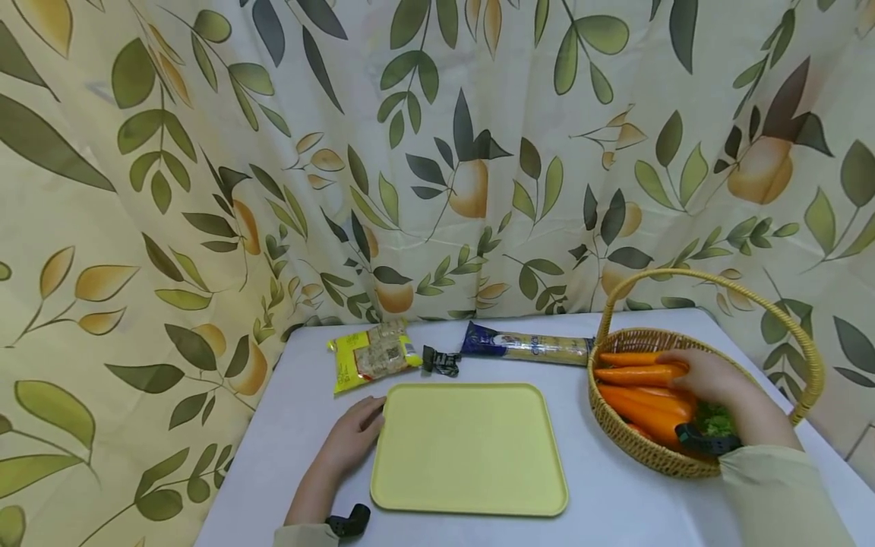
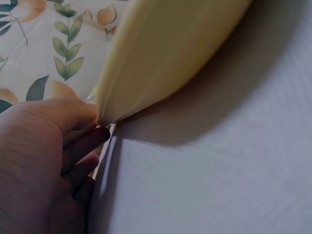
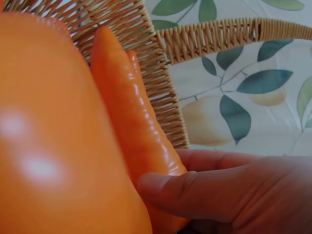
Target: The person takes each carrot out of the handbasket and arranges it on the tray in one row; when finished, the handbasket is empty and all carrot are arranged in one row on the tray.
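Note:
In the head view, my right hand [image 1: 704, 376] reaches into a round wicker basket [image 1: 656, 460]. It grips a carrot [image 3: 129, 102], thumb laid across the thick end in the right wrist view. More carrots [image 1: 639, 377] lie beside it, and a large smooth orange vegetable [image 3: 53, 117] fills the left of that close view. Leafy greens [image 1: 714, 419] show under my wrist. My left hand [image 1: 352, 433] is at the left edge of a pale yellow tray [image 1: 472, 448]; up close, thumb and fingertip pinch its rim [image 2: 109, 114].
Behind the tray lie a yellow food packet [image 1: 372, 355], a small black wrapped packet [image 1: 440, 362] and a long blue-ended pasta packet [image 1: 529, 346] reaching to the basket. The tall basket handle [image 1: 745, 289] arches over my right hand. A leaf-patterned curtain [image 1: 437, 190] hangs behind the white table [image 1: 615, 509].

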The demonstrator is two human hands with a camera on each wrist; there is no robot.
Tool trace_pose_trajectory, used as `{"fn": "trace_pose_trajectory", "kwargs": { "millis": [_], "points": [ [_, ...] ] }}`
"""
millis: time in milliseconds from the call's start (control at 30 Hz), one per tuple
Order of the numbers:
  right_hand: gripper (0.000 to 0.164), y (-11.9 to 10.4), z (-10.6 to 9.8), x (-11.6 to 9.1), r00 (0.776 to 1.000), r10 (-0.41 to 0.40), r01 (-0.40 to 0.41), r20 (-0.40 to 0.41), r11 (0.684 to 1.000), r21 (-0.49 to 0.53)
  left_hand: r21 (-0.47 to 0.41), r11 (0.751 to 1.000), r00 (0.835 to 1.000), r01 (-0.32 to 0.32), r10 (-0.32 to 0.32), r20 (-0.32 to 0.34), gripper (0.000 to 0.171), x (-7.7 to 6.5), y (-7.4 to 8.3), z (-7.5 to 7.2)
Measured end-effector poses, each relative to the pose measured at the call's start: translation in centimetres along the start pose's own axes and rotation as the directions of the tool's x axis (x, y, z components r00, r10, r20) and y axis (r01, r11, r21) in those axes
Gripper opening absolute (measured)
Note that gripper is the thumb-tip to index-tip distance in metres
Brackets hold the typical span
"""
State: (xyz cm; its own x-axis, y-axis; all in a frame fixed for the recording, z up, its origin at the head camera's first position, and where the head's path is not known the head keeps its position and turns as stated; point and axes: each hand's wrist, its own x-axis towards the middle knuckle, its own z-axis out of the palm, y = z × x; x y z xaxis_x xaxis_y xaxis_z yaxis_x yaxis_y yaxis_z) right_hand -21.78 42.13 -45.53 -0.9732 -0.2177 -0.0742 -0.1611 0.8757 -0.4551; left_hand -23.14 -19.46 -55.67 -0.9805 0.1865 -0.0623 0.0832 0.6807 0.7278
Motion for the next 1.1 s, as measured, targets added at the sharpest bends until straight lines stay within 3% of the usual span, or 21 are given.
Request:
{"fn": "trace_pose_trajectory", "kwargs": {
  "millis": [67, 100, 1100],
  "points": [
    [0.039, 0.2, -0.1, 0.0, 1.0, 0.012, -0.012, -0.001, 1.0, -0.004, 0.013, 1.0, 1.0, -0.005, 0.005, 0.0, 0.044, 0.0, 0.0, 0.1],
    [0.041, 0.1, -0.4, -0.2, 0.994, 0.104, -0.106, -0.033, 0.993, -0.057, 0.019, 1.0, 1.0, -0.015, 0.015, -0.001, 0.044, 0.1, 0.0, 0.1],
    [0.042, -1.5, -1.7, -0.7, 0.994, 0.101, -0.104, -0.039, 0.989, -0.108, 0.035, 0.999, 1.0, -0.017, 0.017, -0.013, 0.046, 0.1, -0.2, 0.3]
  ]
}}
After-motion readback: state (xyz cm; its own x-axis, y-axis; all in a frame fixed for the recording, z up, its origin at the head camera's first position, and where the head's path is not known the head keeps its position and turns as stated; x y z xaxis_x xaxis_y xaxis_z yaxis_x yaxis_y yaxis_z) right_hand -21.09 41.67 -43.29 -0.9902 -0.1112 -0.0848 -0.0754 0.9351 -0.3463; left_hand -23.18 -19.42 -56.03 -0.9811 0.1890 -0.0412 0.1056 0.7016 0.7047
